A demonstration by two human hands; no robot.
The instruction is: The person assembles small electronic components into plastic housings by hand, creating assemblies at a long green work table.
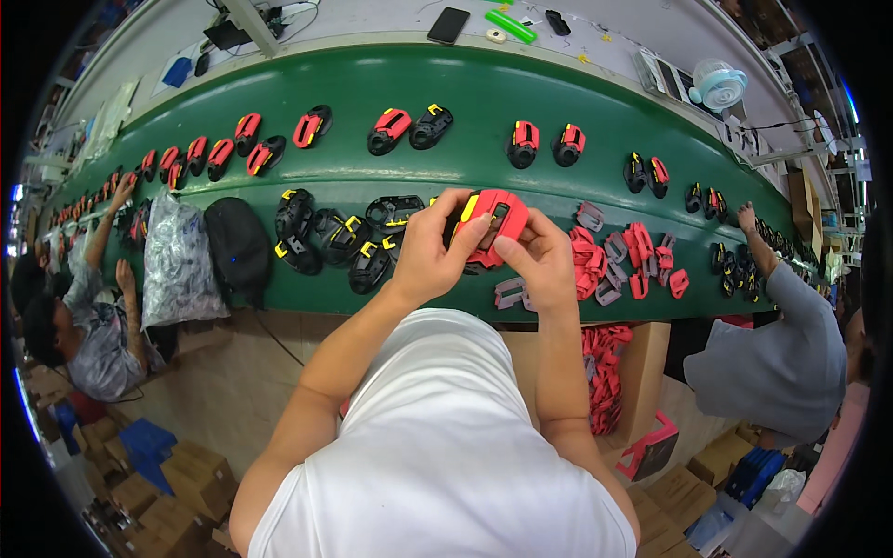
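Both of my hands hold a red-and-black plastic unit with a yellow tab (514,216), just above the near edge of the green bench. My left hand (435,246) grips its left side, the thumb pressed on the front. On the right side, my right hand (544,260) closes on it with thumb and fingertips. Black bases with yellow tabs (341,234) lie left of my left hand, partly hidden by it. To the right of my right hand lie loose red covers (588,263) and grey frame pieces (614,248).
Red-and-black units (389,130) stand spaced along the green bench (372,88). A black bag (236,246) and a plastic-wrapped bundle (181,256) sit left. A cardboard box (646,381) of red parts is below right. Co-workers (772,353) reach in from both sides.
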